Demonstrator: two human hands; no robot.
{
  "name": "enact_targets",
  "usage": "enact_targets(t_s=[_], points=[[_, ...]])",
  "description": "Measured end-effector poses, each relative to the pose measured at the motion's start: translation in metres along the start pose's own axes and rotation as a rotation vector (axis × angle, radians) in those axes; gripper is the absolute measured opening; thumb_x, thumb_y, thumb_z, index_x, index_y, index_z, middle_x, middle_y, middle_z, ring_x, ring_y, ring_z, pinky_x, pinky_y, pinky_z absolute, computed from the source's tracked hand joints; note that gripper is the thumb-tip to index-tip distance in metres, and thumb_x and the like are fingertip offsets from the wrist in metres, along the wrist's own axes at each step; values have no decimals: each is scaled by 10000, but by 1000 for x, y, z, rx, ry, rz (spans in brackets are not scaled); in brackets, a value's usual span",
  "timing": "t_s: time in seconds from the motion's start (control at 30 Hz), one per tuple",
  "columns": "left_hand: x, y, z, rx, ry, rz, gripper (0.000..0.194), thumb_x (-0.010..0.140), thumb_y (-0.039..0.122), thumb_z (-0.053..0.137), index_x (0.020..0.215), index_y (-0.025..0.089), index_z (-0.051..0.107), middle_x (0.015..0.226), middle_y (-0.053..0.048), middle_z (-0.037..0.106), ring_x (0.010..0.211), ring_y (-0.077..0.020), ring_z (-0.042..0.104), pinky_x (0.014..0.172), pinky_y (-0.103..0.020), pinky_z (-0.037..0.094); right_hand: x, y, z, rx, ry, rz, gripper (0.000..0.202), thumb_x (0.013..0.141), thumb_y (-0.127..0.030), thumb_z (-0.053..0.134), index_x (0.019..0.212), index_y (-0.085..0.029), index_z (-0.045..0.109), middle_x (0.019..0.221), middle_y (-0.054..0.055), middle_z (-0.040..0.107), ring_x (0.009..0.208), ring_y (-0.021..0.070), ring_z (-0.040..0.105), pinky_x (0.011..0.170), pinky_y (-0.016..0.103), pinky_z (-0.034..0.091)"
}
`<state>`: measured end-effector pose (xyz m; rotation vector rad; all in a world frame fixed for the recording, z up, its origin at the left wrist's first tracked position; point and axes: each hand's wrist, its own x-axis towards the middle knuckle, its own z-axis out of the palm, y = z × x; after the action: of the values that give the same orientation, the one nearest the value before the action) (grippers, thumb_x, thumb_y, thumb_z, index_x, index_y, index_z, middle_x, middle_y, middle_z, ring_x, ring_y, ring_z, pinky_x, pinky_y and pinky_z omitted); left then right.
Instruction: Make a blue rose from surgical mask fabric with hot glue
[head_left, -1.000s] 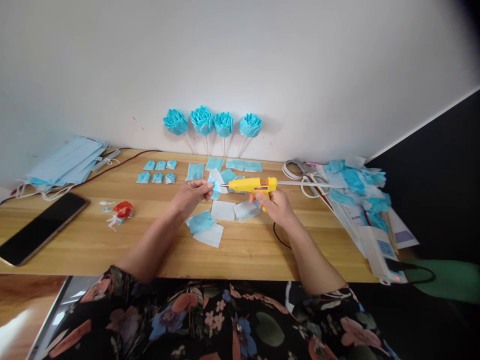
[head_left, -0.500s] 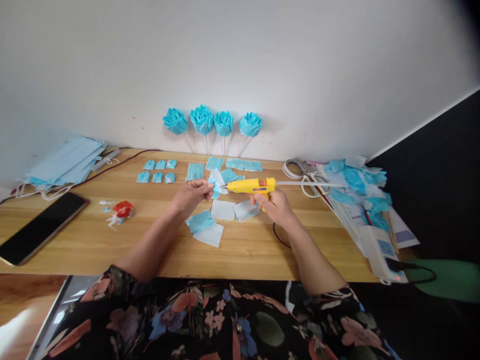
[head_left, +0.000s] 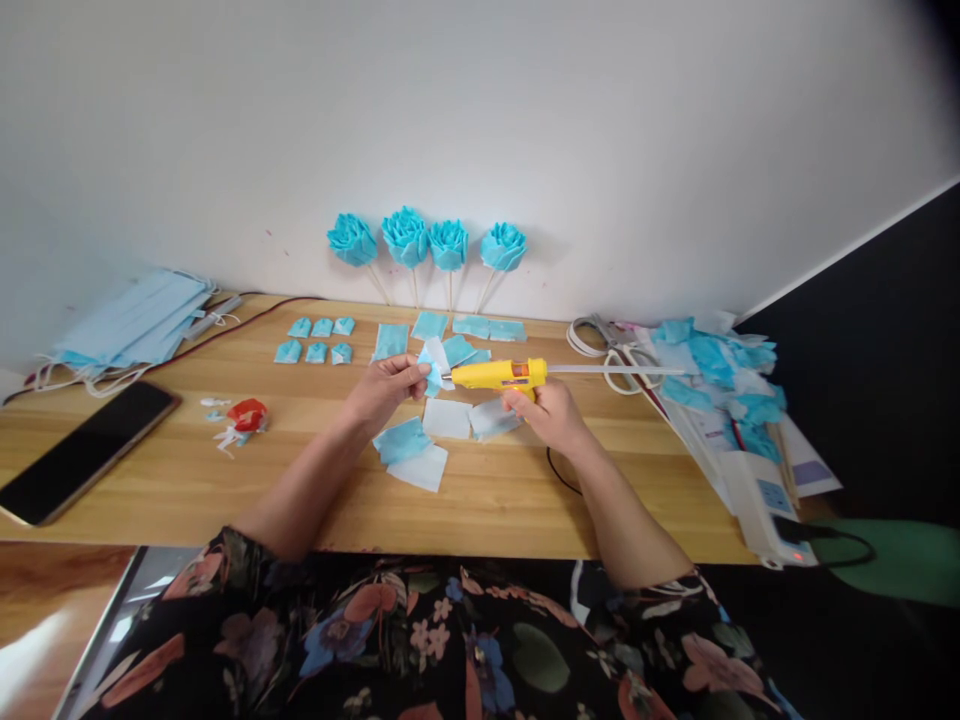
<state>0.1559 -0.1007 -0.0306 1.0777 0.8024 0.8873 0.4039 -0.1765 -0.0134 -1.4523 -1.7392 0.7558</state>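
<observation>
Between thumb and fingers, my left hand (head_left: 391, 388) pinches a small blue-and-white fabric piece (head_left: 433, 362). My right hand (head_left: 551, 410) is wrapped round the handle of a yellow hot glue gun (head_left: 499, 375), whose nozzle points left and meets or nearly meets that piece. A long clear glue stick (head_left: 615, 370) sticks out of the gun's back. Around my hands lie cut rectangles, among them a blue one (head_left: 391, 341) and a white one (head_left: 447, 418). Several folded blue petals (head_left: 316, 352) sit in two rows to the left.
Several blue fabric flowers (head_left: 405, 237) on sticks lean against the wall. Face masks (head_left: 139, 318), a phone (head_left: 86, 450) and a red wrapper (head_left: 247, 415) lie left. Scissors (head_left: 628, 362), a tape roll (head_left: 586, 337), blue scraps (head_left: 712, 360) and a power strip (head_left: 761, 505) are right.
The glue gun has shifted slightly left along the fabric piece, with my right hand moving along. My left hand still pinches the piece in nearly the same spot.
</observation>
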Motion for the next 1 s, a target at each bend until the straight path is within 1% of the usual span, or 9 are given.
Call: enact_targets(t_s=[0.07, 0.23, 0.33, 0.43, 0.57, 0.63, 0.77, 1.0], points=[[1, -1, -1, 1, 6, 14, 368, 703, 420, 824, 599, 156, 590, 553, 11, 583, 553, -88, 475, 607, -249, 358, 0, 1, 0, -8, -2, -14, 387, 874, -518, 528, 660, -205, 601, 609, 15, 638, 563, 147, 580, 578, 267, 430], [2, -3, -3, -22, 42, 39, 355, 715, 414, 812, 610, 161, 587, 539, 17, 567, 550, -89, 456, 597, -244, 346, 0, 3, 0, -25, -18, -52, 380, 888, -489, 538, 720, -182, 687, 674, 28, 677, 607, 147, 596, 594, 260, 426], [3, -3, -2, -26, 52, 42, 358, 709, 408, 815, 597, 161, 581, 536, 15, 564, 546, -89, 454, 590, -246, 343, -1, 4, 0, -23, -15, -43, 387, 885, -489, 551, 726, -174, 709, 654, 23, 665, 573, 139, 565, 574, 260, 415], [3, -1, -2, -39, 80, 46, 363, 695, 401, 823, 583, 162, 574, 525, 17, 554, 538, -87, 451, 586, -246, 343, -1, 5, 0, 34, -28, -27, 433, 890, -538, 545, 738, -175, 725, 657, 26, 664, 556, 131, 548, 561, 257, 421], [3, 1, -1, -75, 117, 46, 374, 686, 398, 828, 575, 164, 558, 512, 26, 535, 535, -85, 450, 583, -242, 344, 0, 7, -1, 186, -25, -9, 559, 881, -667, 514, 769, -168, 738, 672, 38, 653, 551, 125, 549, 540, 250, 439], [2, 1, -1, -78, 107, 46, 376, 690, 398, 825, 571, 163, 556, 515, 25, 536, 535, -85, 451, 580, -241, 344, 1, 8, -1, 242, -3, 8, 600, 869, -708, 509, 771, -162, 737, 643, 34, 627, 542, 123, 549, 525, 245, 434], [0, 1, 1, -44, 47, 33, 376, 689, 406, 823, 566, 156, 571, 529, 12, 554, 532, -85, 456, 576, -246, 341, 2, 7, -1, 297, 43, 17, 633, 854, -746, 506, 736, -163, 722, 609, 22, 593, 521, 114, 544, 519, 245, 421], [0, 1, 2, -18, -4, -1, 374, 667, 422, 835, 569, 155, 592, 531, 9, 569, 528, -87, 474, 577, -245, 352, 3, 2, -1, 264, 67, 38, 661, 839, -774, 499, 701, -161, 705, 585, 10, 564, 504, 105, 537, 513, 247, 406]])
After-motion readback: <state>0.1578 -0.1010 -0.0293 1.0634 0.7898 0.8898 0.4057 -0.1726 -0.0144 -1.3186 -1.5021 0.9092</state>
